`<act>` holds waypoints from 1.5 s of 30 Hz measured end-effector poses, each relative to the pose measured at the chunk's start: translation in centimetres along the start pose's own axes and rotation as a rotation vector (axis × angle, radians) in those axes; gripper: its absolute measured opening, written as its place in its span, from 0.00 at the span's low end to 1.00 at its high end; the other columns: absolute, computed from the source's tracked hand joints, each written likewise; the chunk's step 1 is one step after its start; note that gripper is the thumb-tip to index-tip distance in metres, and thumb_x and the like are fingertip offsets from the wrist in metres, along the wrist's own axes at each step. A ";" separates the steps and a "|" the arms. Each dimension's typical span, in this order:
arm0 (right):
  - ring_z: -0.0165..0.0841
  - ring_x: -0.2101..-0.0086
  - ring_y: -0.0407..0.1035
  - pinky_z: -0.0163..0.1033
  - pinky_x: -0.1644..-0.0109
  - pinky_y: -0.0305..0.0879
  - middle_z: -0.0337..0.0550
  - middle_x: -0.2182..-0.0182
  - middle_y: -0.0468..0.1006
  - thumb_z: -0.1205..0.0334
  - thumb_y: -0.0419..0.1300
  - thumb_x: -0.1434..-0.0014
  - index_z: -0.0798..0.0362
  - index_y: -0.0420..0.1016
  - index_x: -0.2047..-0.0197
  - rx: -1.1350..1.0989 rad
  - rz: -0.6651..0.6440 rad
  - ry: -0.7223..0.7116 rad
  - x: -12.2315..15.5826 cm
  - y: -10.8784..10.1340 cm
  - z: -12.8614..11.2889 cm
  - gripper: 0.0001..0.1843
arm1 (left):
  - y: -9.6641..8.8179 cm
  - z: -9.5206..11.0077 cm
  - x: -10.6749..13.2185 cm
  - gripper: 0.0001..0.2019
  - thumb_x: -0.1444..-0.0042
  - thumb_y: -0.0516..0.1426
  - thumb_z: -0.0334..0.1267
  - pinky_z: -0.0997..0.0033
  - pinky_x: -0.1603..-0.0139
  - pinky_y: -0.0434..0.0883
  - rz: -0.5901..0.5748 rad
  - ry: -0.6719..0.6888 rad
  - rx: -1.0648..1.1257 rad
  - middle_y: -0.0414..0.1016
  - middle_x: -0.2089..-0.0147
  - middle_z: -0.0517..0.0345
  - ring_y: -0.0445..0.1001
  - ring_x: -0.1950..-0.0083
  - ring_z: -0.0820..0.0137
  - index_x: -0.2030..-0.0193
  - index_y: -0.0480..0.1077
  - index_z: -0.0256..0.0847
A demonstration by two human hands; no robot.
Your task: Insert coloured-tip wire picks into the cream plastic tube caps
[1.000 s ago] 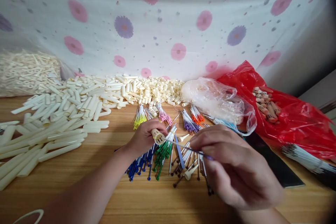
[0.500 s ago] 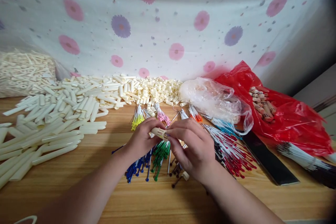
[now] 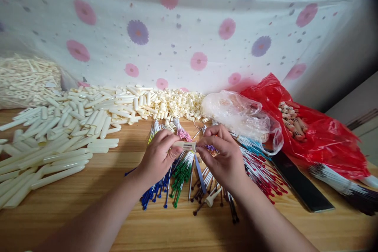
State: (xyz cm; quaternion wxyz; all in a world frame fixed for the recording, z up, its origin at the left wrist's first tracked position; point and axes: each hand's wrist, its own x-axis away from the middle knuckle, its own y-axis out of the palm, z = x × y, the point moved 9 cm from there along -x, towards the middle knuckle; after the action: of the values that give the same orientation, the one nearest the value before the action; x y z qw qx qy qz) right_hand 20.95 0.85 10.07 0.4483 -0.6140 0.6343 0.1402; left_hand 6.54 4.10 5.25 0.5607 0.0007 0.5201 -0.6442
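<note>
My left hand (image 3: 159, 155) is closed around one end of a cream plastic tube with slots in its side (image 3: 187, 145), held level above the table. At the tube's right end, the thumb and fingers of my right hand (image 3: 224, 157) are pinched together; what lies between them is too small to make out. Below the hands lie thin white sticks with green heads (image 3: 181, 177) and others with blue heads (image 3: 156, 189). A flat purple-grey strip (image 3: 200, 175) rests between the hands, and a small cream piece (image 3: 211, 199) lies among brown-headed sticks.
Long cream tubes (image 3: 59, 157) are heaped at left, with short slotted pieces (image 3: 180, 102) piled behind. A clear bag (image 3: 236, 110) and a red bag (image 3: 327, 138) stand at right, near red-headed sticks (image 3: 265, 177) and a black flat bar (image 3: 301, 183). A flowered sheet (image 3: 177, 47) hangs behind.
The slotted tube has turned nearly level and shifted slightly right and up. My right hand has moved a little right, exposing the purple-grey strip and more of the sticks.
</note>
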 end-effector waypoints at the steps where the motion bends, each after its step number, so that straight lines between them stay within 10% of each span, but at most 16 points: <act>1: 0.30 0.66 0.64 0.36 0.62 0.62 0.41 0.68 0.65 0.73 0.60 0.46 0.55 0.74 0.69 -0.012 0.008 0.007 0.0 0.1 0.1 0.05 | -0.2 0.1 0.0 0.19 0.37 0.46 0.49 0.67 0.59 0.65 0.023 0.008 -0.023 0.66 0.63 0.53 0.67 0.59 0.64 0.58 0.71 0.37; 18: 0.32 0.58 0.68 0.40 0.53 0.64 0.40 0.62 0.72 0.64 0.60 0.42 0.46 0.79 0.63 -0.423 0.013 0.237 0.5 0.6 4.3 0.06 | -1.7 0.2 0.2 0.14 0.38 0.50 0.45 0.66 0.59 0.64 0.152 -0.008 -0.124 0.67 0.63 0.54 0.67 0.59 0.64 0.61 0.71 0.38; 21: 0.33 0.57 0.69 0.40 0.53 0.65 0.43 0.59 0.75 0.59 0.57 0.41 0.50 0.76 0.59 -0.159 0.206 0.306 -0.1 -4.6 8.2 0.09 | -1.3 -1.0 0.0 0.13 0.37 0.49 0.44 0.68 0.60 0.63 0.119 -0.070 -0.016 0.66 0.65 0.56 0.67 0.61 0.65 0.62 0.69 0.38; 25: 0.34 0.66 0.72 0.37 0.61 0.65 0.47 0.66 0.80 0.60 0.55 0.44 0.56 0.78 0.61 0.408 -0.076 0.528 -0.2 -7.6 13.9 0.13 | -1.1 -2.3 -0.1 0.12 0.37 0.48 0.44 0.70 0.63 0.63 0.130 -0.148 0.099 0.63 0.68 0.59 0.66 0.65 0.67 0.66 0.66 0.39; 33: 0.33 0.70 0.71 0.33 0.67 0.58 0.43 0.72 0.81 0.69 0.57 0.52 0.53 0.80 0.72 0.708 -0.447 0.623 1.5 -4.1 18.7 0.10 | -0.3 -2.8 -0.1 0.13 0.38 0.48 0.45 0.72 0.64 0.62 0.083 -0.179 0.158 0.62 0.69 0.61 0.65 0.66 0.69 0.68 0.64 0.41; 45: 0.41 0.62 0.74 0.36 0.63 0.62 0.53 0.63 0.81 0.59 0.56 0.48 0.54 0.80 0.64 0.929 -0.453 0.732 0.5 -1.2 20.1 0.13 | 0.0 -2.9 -0.1 0.14 0.37 0.47 0.47 0.72 0.65 0.63 0.038 -0.195 0.137 0.62 0.70 0.61 0.64 0.67 0.69 0.67 0.64 0.41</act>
State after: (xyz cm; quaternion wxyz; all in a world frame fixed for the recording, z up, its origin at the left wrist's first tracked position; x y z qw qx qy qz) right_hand 30.14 14.92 -1.12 0.4404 -0.4826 0.5957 -0.4672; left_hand 4.93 6.13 3.97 0.6193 -0.0139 0.4179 -0.6645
